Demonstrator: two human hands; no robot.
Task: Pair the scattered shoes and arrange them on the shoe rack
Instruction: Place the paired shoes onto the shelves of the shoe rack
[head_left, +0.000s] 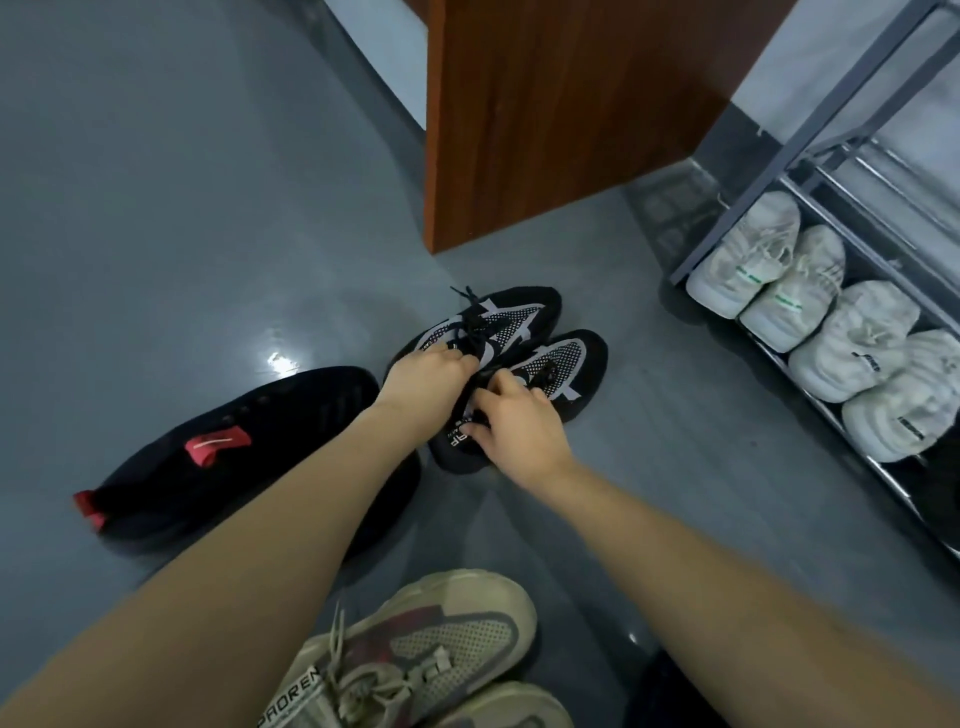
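Gripping black sneakers (511, 358) with both hands: left (428, 376), right (514, 423) | rack (810, 135): four pale shoes (810, 317)

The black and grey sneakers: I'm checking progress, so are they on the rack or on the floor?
On the floor. The black and grey sneakers sit side by side on grey floor, left of the shoe rack, which holds pale sneakers.

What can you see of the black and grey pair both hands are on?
The black and grey sneakers stand side by side on the grey floor, toes pointing away towards the wooden panel. Black knit-looking uppers carry grey dotted mesh panels and black laces. The left hand grips the left shoe's collar; the right hand pinches the right shoe's tongue, which bears white lettering.
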